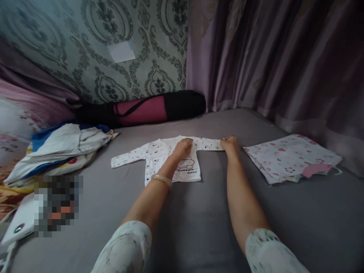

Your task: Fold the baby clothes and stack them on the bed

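Note:
A small white printed shirt (189,172) lies spread on the grey bed sheet (196,216), with both sleeves stretched out sideways. My left hand (184,147), with a pale bangle at the wrist, rests on the upper chest of the shirt near the right shoulder; its fingers are close together and partly hidden, so whether they grip cloth is unclear. At the end of the right sleeve, my right hand (229,143) pinches the cuff between its fingers.
Folded white and pink printed cloth (290,157) lies at the right. A crumpled clothes pile (71,140) is at the left, above a white device (24,220). The long black and maroon bag (142,110) lies along the patterned wall, beside purple curtains (227,53).

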Demonstrator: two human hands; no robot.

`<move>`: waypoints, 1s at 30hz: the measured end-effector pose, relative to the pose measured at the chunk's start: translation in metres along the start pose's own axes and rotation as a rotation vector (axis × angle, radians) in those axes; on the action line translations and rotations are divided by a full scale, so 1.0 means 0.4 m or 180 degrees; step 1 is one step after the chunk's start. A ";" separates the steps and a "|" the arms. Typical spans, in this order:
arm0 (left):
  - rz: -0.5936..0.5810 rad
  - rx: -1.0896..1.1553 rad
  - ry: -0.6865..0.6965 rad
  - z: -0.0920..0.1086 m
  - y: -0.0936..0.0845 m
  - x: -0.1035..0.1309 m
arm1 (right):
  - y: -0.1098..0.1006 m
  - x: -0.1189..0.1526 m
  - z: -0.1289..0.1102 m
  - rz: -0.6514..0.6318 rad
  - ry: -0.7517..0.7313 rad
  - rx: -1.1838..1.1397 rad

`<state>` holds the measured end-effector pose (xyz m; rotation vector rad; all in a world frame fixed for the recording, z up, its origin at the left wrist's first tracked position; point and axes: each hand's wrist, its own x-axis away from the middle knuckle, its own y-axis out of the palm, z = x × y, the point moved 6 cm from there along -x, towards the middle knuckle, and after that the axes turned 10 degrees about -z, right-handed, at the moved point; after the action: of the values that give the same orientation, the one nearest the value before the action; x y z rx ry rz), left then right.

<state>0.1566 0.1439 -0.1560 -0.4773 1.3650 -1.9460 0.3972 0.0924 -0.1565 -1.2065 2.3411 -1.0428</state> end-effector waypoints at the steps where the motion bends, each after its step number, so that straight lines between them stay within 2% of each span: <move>1: 0.0002 0.0018 0.0061 -0.003 0.011 -0.011 | -0.001 -0.004 -0.003 0.0020 0.0064 -0.0054; 5: -0.0130 -0.0064 -0.0137 -0.021 0.046 -0.028 | -0.005 -0.028 -0.013 0.0206 -0.0051 -0.0669; 8: -0.0327 -0.0131 -0.0307 -0.028 0.060 -0.028 | -0.001 -0.044 0.017 0.0313 0.0175 -0.1707; 11: -0.0530 -0.0202 -0.0399 -0.028 0.061 -0.030 | 0.009 -0.045 0.036 0.0202 0.0463 -0.2359; 15: -0.0827 -0.0214 -0.0549 -0.031 0.053 -0.035 | 0.005 -0.029 0.021 0.0147 0.0588 -0.2863; 23: -0.1267 -0.0384 -0.0583 -0.038 0.026 -0.054 | 0.015 -0.008 -0.068 -0.0249 0.0548 -0.3588; 30: -0.1150 -0.0072 -0.0611 -0.035 0.009 -0.084 | 0.057 0.053 -0.193 -0.0778 0.0244 -0.3665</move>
<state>0.1719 0.1768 -0.1615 -0.9513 1.2428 -2.1036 0.3284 0.1198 -0.1186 -1.8204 2.9497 0.3828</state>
